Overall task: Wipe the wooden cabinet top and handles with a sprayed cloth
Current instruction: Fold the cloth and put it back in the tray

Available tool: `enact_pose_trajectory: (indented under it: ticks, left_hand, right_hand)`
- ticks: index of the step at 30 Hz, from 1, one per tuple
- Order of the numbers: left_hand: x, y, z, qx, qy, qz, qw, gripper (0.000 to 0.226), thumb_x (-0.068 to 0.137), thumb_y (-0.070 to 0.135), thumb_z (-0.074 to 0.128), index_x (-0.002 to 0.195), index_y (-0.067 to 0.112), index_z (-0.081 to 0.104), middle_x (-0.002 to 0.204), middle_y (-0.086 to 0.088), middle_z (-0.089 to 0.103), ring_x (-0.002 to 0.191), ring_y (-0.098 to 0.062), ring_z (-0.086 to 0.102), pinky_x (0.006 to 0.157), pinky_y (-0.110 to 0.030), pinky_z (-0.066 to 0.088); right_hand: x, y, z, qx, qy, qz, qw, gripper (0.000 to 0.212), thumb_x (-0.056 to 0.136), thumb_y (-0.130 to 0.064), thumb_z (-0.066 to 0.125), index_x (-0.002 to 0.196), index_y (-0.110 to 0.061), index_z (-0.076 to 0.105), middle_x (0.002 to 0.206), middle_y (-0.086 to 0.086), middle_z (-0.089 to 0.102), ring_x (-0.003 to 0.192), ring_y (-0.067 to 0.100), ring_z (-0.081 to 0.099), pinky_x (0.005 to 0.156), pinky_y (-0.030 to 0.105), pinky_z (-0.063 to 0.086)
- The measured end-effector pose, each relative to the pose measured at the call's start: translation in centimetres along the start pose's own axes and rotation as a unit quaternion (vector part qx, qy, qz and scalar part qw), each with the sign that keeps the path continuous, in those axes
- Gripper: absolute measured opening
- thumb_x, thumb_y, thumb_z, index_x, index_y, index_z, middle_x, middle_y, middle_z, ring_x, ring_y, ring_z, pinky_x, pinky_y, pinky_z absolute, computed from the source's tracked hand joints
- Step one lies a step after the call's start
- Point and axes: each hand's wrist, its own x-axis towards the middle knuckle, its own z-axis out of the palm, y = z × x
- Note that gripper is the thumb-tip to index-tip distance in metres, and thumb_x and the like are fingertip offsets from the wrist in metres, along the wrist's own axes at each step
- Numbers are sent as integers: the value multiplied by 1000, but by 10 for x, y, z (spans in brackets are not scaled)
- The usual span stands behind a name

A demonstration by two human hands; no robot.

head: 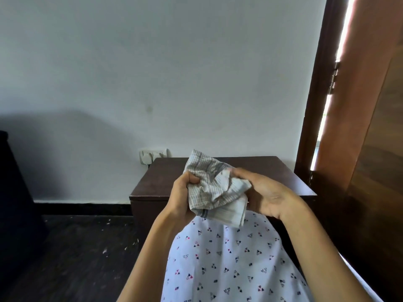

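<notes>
A crumpled, pale checked cloth [214,188] is held in front of my body, above the near edge of the dark wooden cabinet [157,182]. My left hand [184,196] grips the cloth's left side with curled fingers. My right hand [263,192] holds its right side, fingertips pinching a fold near the top. The cabinet top stands bare against the white wall. Its front and handles are hidden behind my arms and clothing. No spray bottle is in view.
A wall socket [153,155] with a plug sits just left of the cabinet's back corner. A wooden door [375,127] stands open at the right, close to the cabinet. A dark object [15,192] fills the left edge, over dark flooring [82,247].
</notes>
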Motion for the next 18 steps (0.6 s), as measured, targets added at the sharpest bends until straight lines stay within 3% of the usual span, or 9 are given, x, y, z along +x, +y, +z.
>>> enact_pose_trajectory:
  ticks: [2, 4, 6, 9, 13, 16, 18]
  left_hand:
    - [5, -1, -3, 33, 2, -6, 999, 27, 87, 9, 32, 81, 5, 58, 71, -8, 66, 70, -24, 59, 69, -38, 47]
    - [10, -1, -10, 103, 11, 3, 995, 24, 88, 11, 36, 82, 8, 59, 70, -6, 67, 68, -23, 60, 66, -36, 48]
    - [15, 1, -18, 158, 9, 32, 987, 20, 87, 10, 39, 84, 8, 59, 81, -9, 66, 74, -24, 61, 72, -39, 49]
    - [21, 5, -32, 231, 1, 86, 969, 16, 89, 14, 47, 83, 10, 61, 89, -8, 67, 86, -25, 62, 83, -41, 47]
    - [21, 9, -41, 279, 7, 155, 947, 20, 98, 21, 44, 92, 16, 63, 93, -4, 68, 90, -20, 65, 86, -36, 52]
    - [25, 15, -49, 294, 65, 183, 936, 25, 99, 23, 39, 86, 13, 58, 90, -9, 63, 85, -22, 60, 80, -38, 48]
    - [27, 17, -57, 302, 88, 173, 933, 29, 100, 25, 36, 84, 13, 57, 85, -6, 66, 82, -20, 62, 78, -37, 48]
  right_hand:
    - [2, 1, -4, 24, -5, -17, 1000, 45, 60, 1, 74, 101, 2, 56, 90, 19, 61, 75, 22, 62, 64, 31, 57]
    - [5, 1, -11, 71, 5, -25, 997, 56, 67, 18, 58, 116, -10, 52, 97, 19, 57, 79, 23, 59, 63, 31, 56]
    - [9, 0, -17, 67, 19, -33, 997, 70, 73, 25, 48, 125, -23, 46, 92, 17, 54, 72, 21, 57, 58, 27, 54]
    - [18, 1, -16, 46, 5, -53, 997, 83, 69, 25, 49, 130, -31, 38, 100, 21, 49, 75, 24, 52, 58, 29, 53]
    - [25, -2, -2, 38, -20, -117, 992, 65, 79, 30, 36, 104, -28, 54, 105, 18, 54, 90, 30, 54, 65, 33, 52]
    - [36, -3, 10, -14, -22, -158, 987, 58, 78, 29, 44, 76, -23, 68, 93, 5, 58, 80, 18, 58, 66, 26, 52]
    - [43, -1, 16, -87, -7, -178, 980, 53, 78, 24, 54, 78, -25, 74, 96, -5, 65, 89, 12, 59, 78, 21, 52]
